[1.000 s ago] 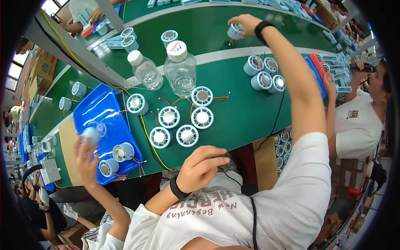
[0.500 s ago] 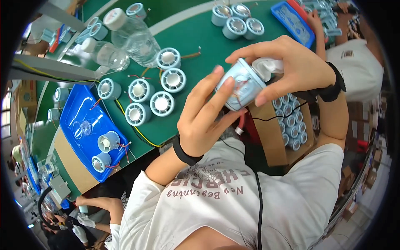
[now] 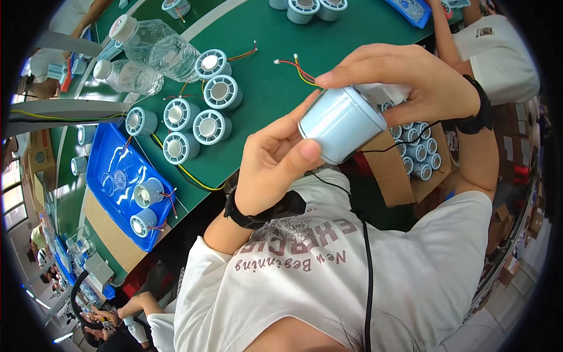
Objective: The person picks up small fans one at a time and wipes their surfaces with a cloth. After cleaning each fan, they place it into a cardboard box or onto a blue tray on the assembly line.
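Blue housing (image 3: 342,126) has turned in the fingers (image 3: 353,68), its wires (image 3: 300,69) now pointing away.

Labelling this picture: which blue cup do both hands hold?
The blue cup between the left hand and right hand; the cups grouped on the green table touch neither.

A glossy light-blue, slightly tapered fan housing (image 3: 342,126) tilts between left hand (image 3: 267,161) and right hand (image 3: 410,73), red and yellow wires (image 3: 301,70) protruding.

Two clear bottles (image 3: 163,50) (white-capped)
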Tool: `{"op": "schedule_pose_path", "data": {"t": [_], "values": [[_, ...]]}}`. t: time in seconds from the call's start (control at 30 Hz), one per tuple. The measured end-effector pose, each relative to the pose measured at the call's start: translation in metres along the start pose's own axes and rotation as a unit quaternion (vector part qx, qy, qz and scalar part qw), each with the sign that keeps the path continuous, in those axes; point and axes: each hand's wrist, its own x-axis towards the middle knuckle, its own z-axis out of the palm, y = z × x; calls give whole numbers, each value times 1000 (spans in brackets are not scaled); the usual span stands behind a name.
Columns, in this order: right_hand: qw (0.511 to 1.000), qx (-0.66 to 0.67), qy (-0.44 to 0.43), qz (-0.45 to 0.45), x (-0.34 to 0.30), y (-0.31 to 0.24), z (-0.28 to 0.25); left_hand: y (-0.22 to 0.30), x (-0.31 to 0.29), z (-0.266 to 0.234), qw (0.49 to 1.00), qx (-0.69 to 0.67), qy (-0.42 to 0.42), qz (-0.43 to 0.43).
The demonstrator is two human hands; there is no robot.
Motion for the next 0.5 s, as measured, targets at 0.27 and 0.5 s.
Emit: {"op": "schedule_pose_path", "data": {"t": [0.27, 0.5], "values": [[998, 38, 5, 58, 0, -4, 1, -11, 0, 1, 985, 73, -17, 156], [993, 70, -8, 93, -4, 0, 6, -9, -2, -1, 966, 209, -6, 153]]}}
